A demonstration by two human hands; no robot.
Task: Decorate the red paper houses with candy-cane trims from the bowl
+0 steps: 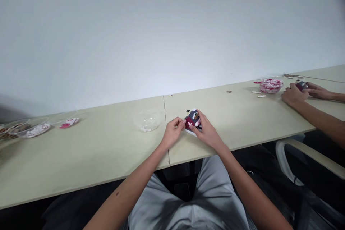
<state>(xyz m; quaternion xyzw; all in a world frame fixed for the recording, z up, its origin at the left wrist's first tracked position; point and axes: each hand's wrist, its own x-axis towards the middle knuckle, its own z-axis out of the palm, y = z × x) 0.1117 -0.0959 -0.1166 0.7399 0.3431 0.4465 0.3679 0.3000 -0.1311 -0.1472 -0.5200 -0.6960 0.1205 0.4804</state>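
Fingers: your left fingers (180, 123) pinch the edge of the dark-and-red patterned bundle (193, 120); your right fingers (196, 128) clench over its front.
Bundle: held between both hands, at the tabletop (237, 115), just right of the seam.
Progress: it looks partly built, with loose pieces left around.
Counts: one bundle; one clear bowl (147, 121) near your left hand; one bowl of red-white pieces (271, 85), far right, beside a co-worker's two hands (293, 94); about three bowls (37, 130), far left.

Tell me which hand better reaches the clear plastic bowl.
Left, probably: the left hand is nearer the clear plastic bowl; the right hand sits beyond the dark red patterned item.
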